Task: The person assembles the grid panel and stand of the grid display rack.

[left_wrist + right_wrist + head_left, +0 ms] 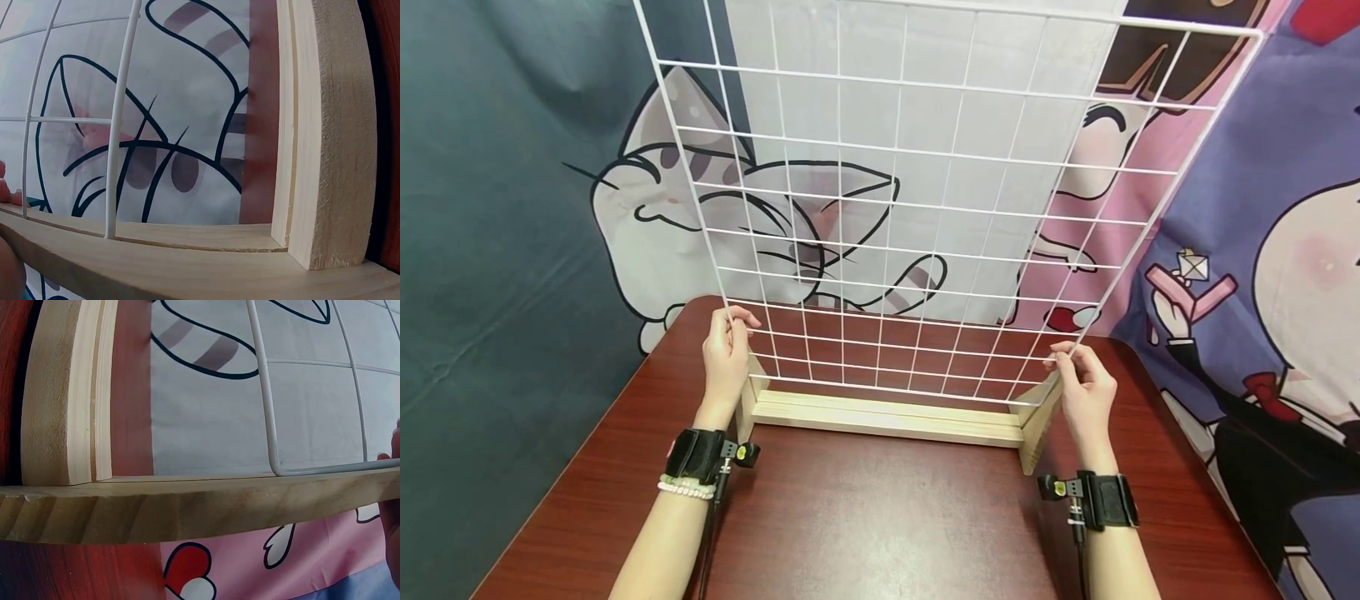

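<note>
Wristbands sit closest to the lens, a black strap on each forearm, and from there it's all about the fingers. Left hand [727,360]: fingertips curled round the left edge wire of the white wire grid [925,208], pinching it low down, just above the wooden base [891,414]. Right hand [1086,392]: same story on the other side, fingers and thumb nipped onto the right edge wire near its bottom corner. So the panel's two outer wires run right through the fingers of both hands, and the rest of it rises up and away from them, leaning back a little toward the backdrop.

Down at the foot, the grid's bottom edge meets the groove in the long pale rail of the base; from the right wrist the rounded lower corner of the wire [275,467] is right at the wood [187,506], though whether it is fully seated I cannot tell. From the left wrist a vertical wire [119,150] drops to the rail [187,237] beside the upright end block [331,137].

Base lies across the middle of the red-brown table [865,533], nearer the far edge, its two short feet pointing toward the person. Behind hangs a cartoon cloth backdrop [1262,250].
</note>
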Tool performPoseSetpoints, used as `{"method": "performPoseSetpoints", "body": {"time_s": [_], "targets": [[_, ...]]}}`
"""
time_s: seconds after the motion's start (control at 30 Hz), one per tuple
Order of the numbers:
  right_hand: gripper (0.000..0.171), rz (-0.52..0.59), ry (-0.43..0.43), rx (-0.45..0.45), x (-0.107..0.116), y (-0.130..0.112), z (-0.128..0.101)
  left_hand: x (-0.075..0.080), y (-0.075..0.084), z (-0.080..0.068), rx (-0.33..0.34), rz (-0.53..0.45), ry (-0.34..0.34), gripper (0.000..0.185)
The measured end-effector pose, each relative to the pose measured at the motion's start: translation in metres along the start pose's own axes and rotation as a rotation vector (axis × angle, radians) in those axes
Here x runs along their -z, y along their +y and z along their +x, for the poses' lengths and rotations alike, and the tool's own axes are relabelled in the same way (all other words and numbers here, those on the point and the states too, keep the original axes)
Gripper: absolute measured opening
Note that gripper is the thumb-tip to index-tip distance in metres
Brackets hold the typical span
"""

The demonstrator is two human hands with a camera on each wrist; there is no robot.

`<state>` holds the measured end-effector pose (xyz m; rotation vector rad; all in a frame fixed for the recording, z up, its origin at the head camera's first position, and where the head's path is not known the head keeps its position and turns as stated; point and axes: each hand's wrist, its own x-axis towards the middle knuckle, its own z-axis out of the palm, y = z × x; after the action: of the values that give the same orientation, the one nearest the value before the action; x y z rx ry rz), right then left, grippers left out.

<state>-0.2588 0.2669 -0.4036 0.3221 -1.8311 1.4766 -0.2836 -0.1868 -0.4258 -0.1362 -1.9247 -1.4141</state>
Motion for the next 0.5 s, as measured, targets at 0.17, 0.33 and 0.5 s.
{"method": "performPoseSetpoints", "body": {"time_s": [0.17, 0.33, 0.5], "targets": [[0.012, -0.024, 0.012, -0.008, 0.002, 0.017, 0.001, 0.001, 0.019, -0.002, -0.006, -0.001, 0.012, 0.020], [0.012, -0.042, 0.039, 0.000, 0.001, 0.030, 0.002, 0.002, 0.024, -0.001, -0.022, 0.002, 0.018, 0.020], [0.012, -0.040, 0.060, 0.038, -0.003, 0.027, -0.001, 0.004, 0.026, 0.000, 0.028, -0.020, -0.032, 0.023]]}}
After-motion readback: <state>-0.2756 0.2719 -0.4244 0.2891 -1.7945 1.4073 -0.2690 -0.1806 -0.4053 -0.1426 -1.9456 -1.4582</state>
